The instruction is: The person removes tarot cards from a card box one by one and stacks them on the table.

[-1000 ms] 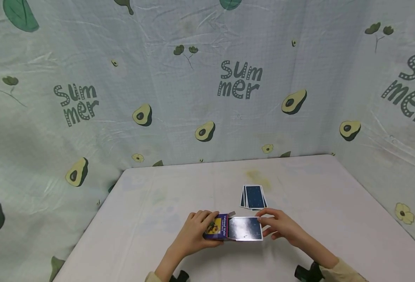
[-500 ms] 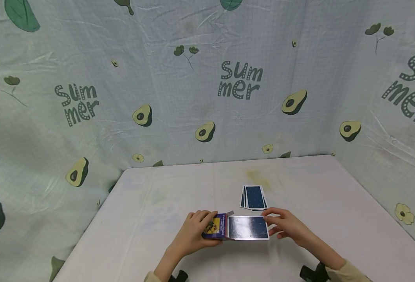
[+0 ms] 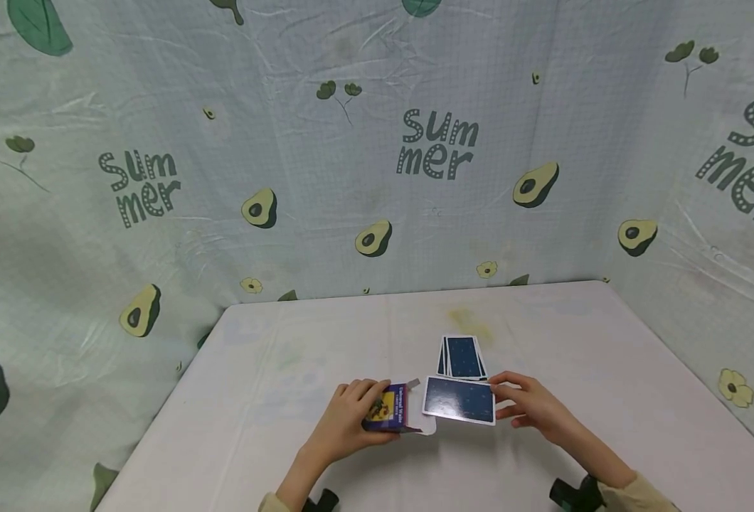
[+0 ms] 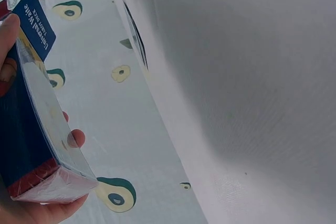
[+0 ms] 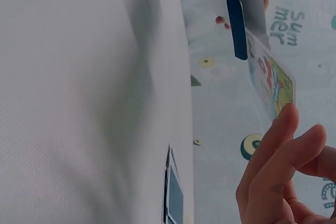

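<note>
My left hand [image 3: 350,416] grips a purple-blue tarot card box [image 3: 385,407], printed "Universal Waite", with its open end and flap facing right. In the left wrist view the box [image 4: 26,114] shows its blue side and clear wrapping at the base, with fingers around it. My right hand [image 3: 531,405] pinches the right end of a tarot card [image 3: 459,400], blue back up, held just outside the box's mouth. From the right wrist view the colourful face of this card [image 5: 273,80] is seen, near the open flap. Behind it lies a small fanned stack of cards [image 3: 463,357], blue backs up.
A white cloth covers the table [image 3: 300,355]. A pale curtain [image 3: 326,156] printed with avocados and "summer" lettering stands behind and along the sides. Dark wrist cameras show at both forearms near the bottom.
The right hand has drawn the card rightward out of the box and tilted it, so it is now apart from the box's inside. The left hand and box have shifted slightly left.
</note>
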Available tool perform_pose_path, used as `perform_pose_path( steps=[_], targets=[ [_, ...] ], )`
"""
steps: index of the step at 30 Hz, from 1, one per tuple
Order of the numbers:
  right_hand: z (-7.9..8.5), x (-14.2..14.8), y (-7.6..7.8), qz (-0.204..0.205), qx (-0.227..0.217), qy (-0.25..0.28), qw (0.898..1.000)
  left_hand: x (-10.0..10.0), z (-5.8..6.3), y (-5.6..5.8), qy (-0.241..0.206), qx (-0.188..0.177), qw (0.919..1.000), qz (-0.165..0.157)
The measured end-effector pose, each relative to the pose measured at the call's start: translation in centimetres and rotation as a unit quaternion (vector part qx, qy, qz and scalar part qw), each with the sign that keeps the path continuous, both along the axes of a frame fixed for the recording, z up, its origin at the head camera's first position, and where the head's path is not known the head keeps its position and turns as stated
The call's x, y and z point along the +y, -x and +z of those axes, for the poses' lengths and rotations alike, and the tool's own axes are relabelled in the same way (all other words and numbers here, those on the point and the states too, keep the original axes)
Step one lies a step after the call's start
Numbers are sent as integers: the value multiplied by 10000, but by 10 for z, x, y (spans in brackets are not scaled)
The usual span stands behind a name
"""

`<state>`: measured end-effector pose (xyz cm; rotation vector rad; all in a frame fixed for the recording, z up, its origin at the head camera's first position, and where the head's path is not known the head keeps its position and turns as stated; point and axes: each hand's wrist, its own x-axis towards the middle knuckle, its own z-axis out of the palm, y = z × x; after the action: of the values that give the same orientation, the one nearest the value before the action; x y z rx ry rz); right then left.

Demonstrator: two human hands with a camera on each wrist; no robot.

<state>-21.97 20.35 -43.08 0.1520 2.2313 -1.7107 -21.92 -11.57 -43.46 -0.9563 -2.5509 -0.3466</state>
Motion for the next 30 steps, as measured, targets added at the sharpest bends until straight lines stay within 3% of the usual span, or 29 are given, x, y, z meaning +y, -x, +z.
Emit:
perform_pose_path(
  steps=[13,19,30],
  targets=[
    [-3,5,15,-211,-28,696,9973,-1,-3,2,-125,-210,9997,40],
    [-6,3,23,-353,-20,1023,9941,-2,-4,2,-146,-71,9999,10],
    [-13,-4,39,-1030,-257,2029,9734,-1,-4,0,-133,-99,9998,59]
  ],
)
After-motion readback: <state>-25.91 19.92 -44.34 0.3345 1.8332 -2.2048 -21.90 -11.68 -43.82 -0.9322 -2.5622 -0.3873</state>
